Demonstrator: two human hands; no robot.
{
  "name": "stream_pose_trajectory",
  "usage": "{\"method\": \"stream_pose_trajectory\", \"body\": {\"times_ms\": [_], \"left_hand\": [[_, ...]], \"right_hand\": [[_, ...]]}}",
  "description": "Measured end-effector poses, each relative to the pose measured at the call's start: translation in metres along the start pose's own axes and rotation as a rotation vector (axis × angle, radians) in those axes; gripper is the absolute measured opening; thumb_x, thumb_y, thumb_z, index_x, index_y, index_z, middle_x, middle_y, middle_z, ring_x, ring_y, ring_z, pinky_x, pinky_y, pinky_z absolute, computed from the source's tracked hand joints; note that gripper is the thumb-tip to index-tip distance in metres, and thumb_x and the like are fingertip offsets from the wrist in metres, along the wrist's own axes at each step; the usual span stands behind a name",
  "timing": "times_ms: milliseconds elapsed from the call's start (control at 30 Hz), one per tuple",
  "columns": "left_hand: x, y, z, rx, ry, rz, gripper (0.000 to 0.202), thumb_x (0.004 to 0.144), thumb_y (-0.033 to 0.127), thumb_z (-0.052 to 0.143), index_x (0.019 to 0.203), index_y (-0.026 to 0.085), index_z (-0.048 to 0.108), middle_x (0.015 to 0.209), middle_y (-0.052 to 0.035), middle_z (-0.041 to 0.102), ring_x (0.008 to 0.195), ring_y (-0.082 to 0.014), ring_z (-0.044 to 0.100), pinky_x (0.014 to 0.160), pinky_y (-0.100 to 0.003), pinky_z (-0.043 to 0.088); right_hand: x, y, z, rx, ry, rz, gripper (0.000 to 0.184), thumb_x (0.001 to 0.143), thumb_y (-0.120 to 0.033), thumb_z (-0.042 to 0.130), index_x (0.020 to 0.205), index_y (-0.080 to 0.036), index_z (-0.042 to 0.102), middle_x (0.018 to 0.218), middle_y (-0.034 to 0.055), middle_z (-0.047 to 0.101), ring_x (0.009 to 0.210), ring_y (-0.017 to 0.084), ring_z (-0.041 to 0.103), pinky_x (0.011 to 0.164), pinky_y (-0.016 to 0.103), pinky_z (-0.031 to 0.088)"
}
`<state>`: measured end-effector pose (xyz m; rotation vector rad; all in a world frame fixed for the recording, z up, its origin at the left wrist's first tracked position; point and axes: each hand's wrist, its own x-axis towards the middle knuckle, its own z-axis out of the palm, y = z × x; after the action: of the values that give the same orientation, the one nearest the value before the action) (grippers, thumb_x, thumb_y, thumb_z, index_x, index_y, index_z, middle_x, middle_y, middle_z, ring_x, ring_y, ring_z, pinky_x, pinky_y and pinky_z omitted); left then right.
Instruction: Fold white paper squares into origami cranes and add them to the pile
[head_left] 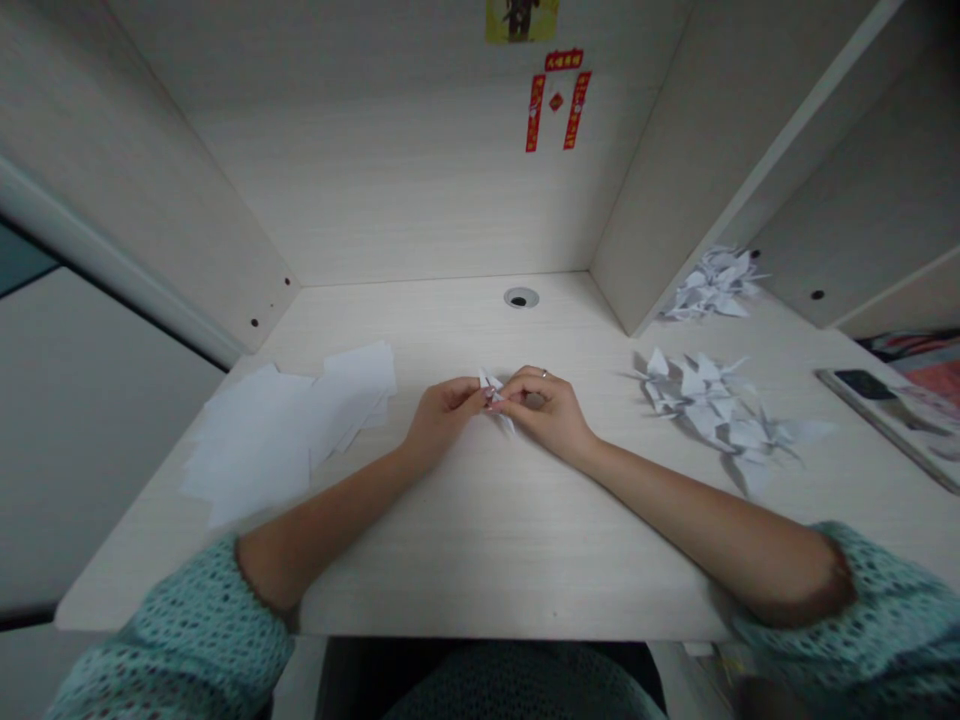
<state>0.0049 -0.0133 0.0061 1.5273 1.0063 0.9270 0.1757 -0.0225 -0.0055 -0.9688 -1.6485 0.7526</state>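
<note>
A small white folded paper piece (495, 398) sits between both hands at the middle of the pale wooden desk (480, 540). My left hand (441, 416) pinches its left side with fingers closed. My right hand (546, 408), with a ring on one finger, pinches its right side. Most of the paper is hidden by my fingers; a pointed tip sticks up and another points down.
A stack of white paper sheets (292, 425) lies at the left. Several folded paper cranes (712, 400) lie at the right, with another heap (712, 285) on a shelf behind. A cable hole (521, 297) is at the back. A flat book with a phone on it (892, 405) lies far right.
</note>
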Motion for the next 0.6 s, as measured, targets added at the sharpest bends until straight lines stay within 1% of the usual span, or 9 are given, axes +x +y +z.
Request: {"method": "stream_pose_trajectory", "body": {"times_ms": [67, 133, 200, 267, 367, 433, 533, 600], "left_hand": [[0.0012, -0.0015, 0.0003, -0.051, 0.008, -0.019, 0.027, 0.077, 0.041, 0.061, 0.081, 0.016, 0.070, 0.075, -0.0014, 0.067, 0.074, -0.0150, 0.059, 0.071, -0.024, 0.043], [0.0021, -0.0024, 0.0000, -0.071, 0.036, -0.051, 0.029, 0.076, 0.042, 0.063, 0.084, 0.016, 0.072, 0.077, -0.0034, 0.069, 0.076, -0.0160, 0.061, 0.072, -0.026, 0.045], [0.0026, -0.0021, -0.0004, -0.091, 0.092, -0.074, 0.032, 0.074, 0.044, 0.065, 0.086, 0.016, 0.073, 0.080, -0.0049, 0.071, 0.075, -0.0162, 0.062, 0.071, -0.026, 0.047], [0.0027, -0.0012, -0.0005, -0.124, 0.144, -0.076, 0.036, 0.072, 0.044, 0.067, 0.095, 0.016, 0.072, 0.083, -0.0057, 0.072, 0.075, -0.0162, 0.063, 0.071, -0.026, 0.048], [0.0025, -0.0005, 0.0001, -0.159, 0.158, -0.072, 0.046, 0.070, 0.043, 0.069, 0.107, 0.016, 0.068, 0.083, -0.0058, 0.072, 0.075, -0.0160, 0.064, 0.070, -0.026, 0.049], [0.0019, -0.0007, 0.0005, -0.173, 0.146, -0.070, 0.045, 0.071, 0.042, 0.069, 0.107, 0.015, 0.067, 0.083, -0.0057, 0.073, 0.076, -0.0157, 0.065, 0.072, -0.026, 0.049], [0.0008, -0.0006, 0.0011, -0.196, 0.135, -0.055, 0.038, 0.072, 0.041, 0.069, 0.101, 0.015, 0.068, 0.086, -0.0060, 0.073, 0.078, -0.0159, 0.067, 0.075, -0.027, 0.049], [0.0001, 0.0000, 0.0015, -0.207, 0.128, -0.039, 0.035, 0.074, 0.041, 0.067, 0.098, 0.015, 0.068, 0.087, -0.0065, 0.073, 0.078, -0.0162, 0.067, 0.077, -0.028, 0.050]], "right_hand": [[0.0003, 0.0004, 0.0001, 0.035, 0.000, 0.020, 0.017, 0.071, -0.038, 0.074, 0.070, -0.021, 0.071, 0.069, 0.0024, 0.063, 0.066, 0.015, 0.055, 0.061, 0.029, 0.043], [0.0006, 0.0007, -0.0002, 0.061, -0.011, 0.021, 0.015, 0.073, -0.037, 0.073, 0.074, -0.023, 0.073, 0.074, 0.0036, 0.065, 0.071, 0.016, 0.059, 0.066, 0.030, 0.045], [0.0010, 0.0010, -0.0005, 0.076, -0.037, 0.002, 0.013, 0.077, -0.036, 0.070, 0.081, -0.024, 0.074, 0.079, 0.0046, 0.067, 0.077, 0.017, 0.061, 0.073, 0.032, 0.047], [0.0012, 0.0012, -0.0002, 0.079, -0.046, -0.012, 0.014, 0.080, -0.035, 0.066, 0.085, -0.025, 0.074, 0.082, 0.0050, 0.068, 0.080, 0.018, 0.062, 0.076, 0.033, 0.047], [0.0008, 0.0015, 0.0018, 0.072, -0.007, 0.018, 0.014, 0.080, -0.036, 0.066, 0.081, -0.023, 0.073, 0.081, 0.0052, 0.068, 0.078, 0.018, 0.061, 0.075, 0.033, 0.048], [0.0002, 0.0016, 0.0037, 0.110, 0.025, 0.079, 0.016, 0.078, -0.037, 0.068, 0.080, -0.022, 0.072, 0.081, 0.0054, 0.069, 0.077, 0.018, 0.062, 0.074, 0.033, 0.049], [-0.0003, 0.0016, 0.0063, 0.231, 0.050, 0.191, 0.023, 0.074, -0.039, 0.071, 0.086, -0.020, 0.070, 0.083, 0.0058, 0.072, 0.074, 0.017, 0.065, 0.072, 0.031, 0.050], [0.0000, 0.0015, 0.0072, 0.273, 0.068, 0.237, 0.025, 0.072, -0.039, 0.073, 0.085, -0.018, 0.069, 0.080, 0.0056, 0.072, 0.070, 0.016, 0.065, 0.069, 0.030, 0.051]]}}
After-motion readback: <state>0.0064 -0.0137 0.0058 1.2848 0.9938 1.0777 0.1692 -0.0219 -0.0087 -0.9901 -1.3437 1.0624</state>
